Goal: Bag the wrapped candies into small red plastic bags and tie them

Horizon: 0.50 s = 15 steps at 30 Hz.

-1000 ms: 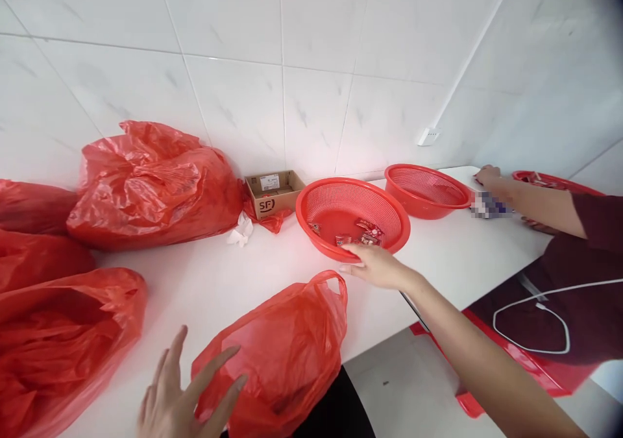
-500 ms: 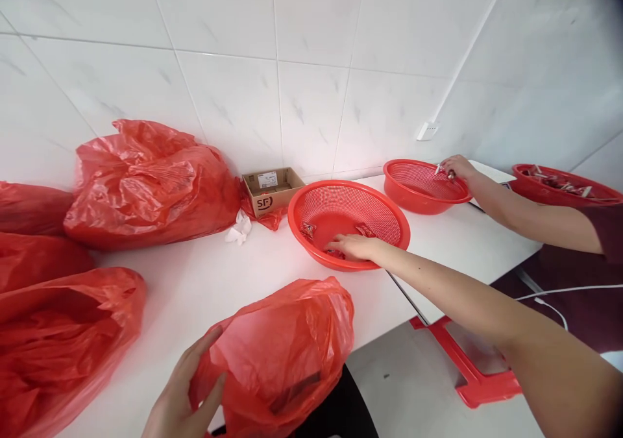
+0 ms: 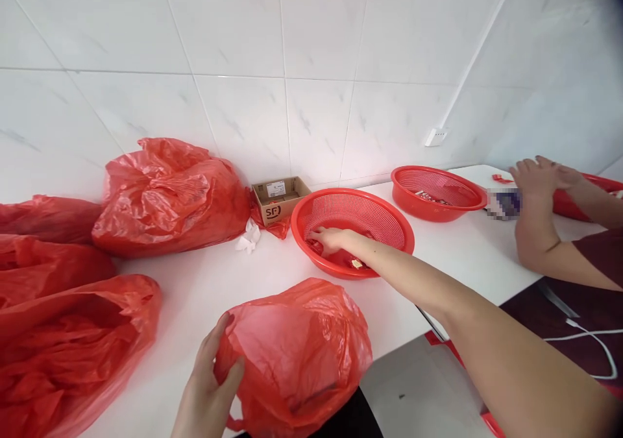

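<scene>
My left hand point(image 3: 209, 373) is at the left side of a red plastic bag point(image 3: 302, 353), its thumb and fingers curved around the bag's edge. The bag's mouth gapes toward me at the table's front edge. My right hand point(image 3: 331, 239) reaches down into a red colander point(image 3: 353, 198), fingers apart over a small red packet point(image 3: 316, 247) by the left wall. The fingertips are partly hidden. Below my right wrist lies a small cream-coloured piece point(image 3: 357, 264) on the colander's floor.
Stuffed red bags point(image 3: 175, 198) stand at the left, with an open red bag point(image 3: 73, 353) in front. A small cardboard box point(image 3: 280, 204) and crumpled white tissue point(image 3: 249, 237) lie behind. A second colander point(image 3: 433, 211) holds small items. A co-worker's hands point(image 3: 540, 178) are at the right.
My right hand has moved left inside the colander, to the packet by its left wall. My left hand stays at the bag. The co-worker's hand has left the second colander, which now holds small items.
</scene>
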Motion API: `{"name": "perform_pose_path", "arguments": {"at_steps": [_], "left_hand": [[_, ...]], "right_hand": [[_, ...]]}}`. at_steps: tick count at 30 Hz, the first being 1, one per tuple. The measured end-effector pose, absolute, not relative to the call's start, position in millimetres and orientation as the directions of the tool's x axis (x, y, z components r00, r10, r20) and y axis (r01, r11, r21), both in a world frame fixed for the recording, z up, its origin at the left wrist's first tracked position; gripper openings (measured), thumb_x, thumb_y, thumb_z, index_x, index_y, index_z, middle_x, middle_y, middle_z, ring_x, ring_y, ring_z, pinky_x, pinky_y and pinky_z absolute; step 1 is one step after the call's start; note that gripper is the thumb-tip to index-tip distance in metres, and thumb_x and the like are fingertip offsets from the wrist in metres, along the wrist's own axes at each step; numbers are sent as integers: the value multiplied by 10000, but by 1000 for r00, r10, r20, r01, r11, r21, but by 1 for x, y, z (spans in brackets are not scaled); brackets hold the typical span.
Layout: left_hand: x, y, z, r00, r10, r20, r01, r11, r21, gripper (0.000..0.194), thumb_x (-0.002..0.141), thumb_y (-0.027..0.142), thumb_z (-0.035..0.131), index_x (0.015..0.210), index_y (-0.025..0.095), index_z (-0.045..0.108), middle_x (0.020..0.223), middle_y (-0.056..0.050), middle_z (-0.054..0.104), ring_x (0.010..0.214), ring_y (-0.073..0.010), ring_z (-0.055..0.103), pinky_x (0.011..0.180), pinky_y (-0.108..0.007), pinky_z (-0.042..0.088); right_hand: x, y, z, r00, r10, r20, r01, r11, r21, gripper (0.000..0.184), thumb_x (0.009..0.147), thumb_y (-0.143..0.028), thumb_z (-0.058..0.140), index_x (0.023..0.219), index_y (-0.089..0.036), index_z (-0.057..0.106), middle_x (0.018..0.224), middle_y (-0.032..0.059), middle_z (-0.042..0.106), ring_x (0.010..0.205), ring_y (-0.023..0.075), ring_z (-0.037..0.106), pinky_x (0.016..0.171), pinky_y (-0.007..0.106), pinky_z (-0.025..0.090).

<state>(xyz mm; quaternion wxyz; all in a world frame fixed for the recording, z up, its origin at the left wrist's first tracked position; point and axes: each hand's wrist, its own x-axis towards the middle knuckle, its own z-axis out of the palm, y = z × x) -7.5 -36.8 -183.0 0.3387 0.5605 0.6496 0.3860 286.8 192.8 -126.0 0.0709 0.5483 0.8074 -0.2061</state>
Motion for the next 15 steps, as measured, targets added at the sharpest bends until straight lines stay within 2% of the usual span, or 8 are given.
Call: {"name": "perform_pose_path", "arguments": {"at_steps": [2, 5, 7, 10, 12, 13, 15], "left_hand": [[-9, -38, -184, -142, 990, -26, 469, 90, 879, 632, 858, 378, 560, 1449, 227, 396, 1508, -82, 441, 1388, -304, 408, 1144, -522, 346], [-10, -39, -184, -144, 987, -66, 437, 123, 891, 640, 864, 400, 563, 1457, 234, 389, 1511, -82, 438, 1368, -313, 435, 1130, -539, 360], [-9, -38, -183, -153, 985, -75, 412, 132, 901, 639, 857, 383, 574, 1456, 244, 400, 1498, -80, 458, 1367, -316, 437, 1130, -543, 355], [-4, -34, -178, -183, 982, -46, 396, 117, 911, 644, 839, 350, 582, 1452, 244, 416, 1476, -81, 486, 1354, -306, 455, 1126, -523, 363], [2, -31, -175, -179, 983, -48, 411, 119, 904, 661, 831, 333, 578, 1461, 236, 404, 1465, -92, 496, 1316, -296, 497, 1101, -497, 401], [6, -29, -173, -170, 984, -56, 423, 124, 898, 672, 829, 324, 571, 1469, 229, 391, 1459, -100, 501, 1287, -291, 524, 1081, -483, 424], [11, -27, -171, -142, 988, -64, 448, 121, 886, 684, 826, 287, 541, 1483, 214, 365, 1439, -110, 517, 1219, -276, 575, 1031, -453, 470]], "right_hand": [[286, 193, -125, -380, 856, -351, 915, 291, -280, 414, 648, -247, 730, 1057, -241, 663, 1207, 84, 632, 882, 229, 666, 736, 349, 531], [296, 192, -107, -397, 867, -302, 887, 278, -368, 209, 708, -166, 664, 917, -170, 649, 932, 70, 682, 776, 189, 660, 715, 312, 528], [301, 184, -87, -430, 873, -230, 839, 293, -457, 169, 805, -184, 583, 970, -162, 614, 965, 71, 672, 803, 160, 656, 724, 276, 527], [295, 149, -59, -533, 843, -78, 663, 358, -658, 243, 928, -282, 456, 1146, -203, 530, 1097, 51, 639, 877, 121, 644, 757, 241, 528], [279, 116, -55, -659, 751, 24, 426, 400, -811, 263, 904, -327, 524, 1139, -210, 547, 1057, 32, 644, 868, 128, 641, 766, 260, 529], [268, 98, -59, -728, 685, 20, 363, 410, -837, 242, 875, -323, 571, 1089, -210, 583, 1017, 18, 650, 846, 127, 639, 759, 261, 528], [247, 69, -79, -819, 571, -52, 362, 444, -820, 188, 846, -272, 602, 1018, -205, 637, 953, 7, 670, 815, 129, 633, 760, 263, 522]]}}
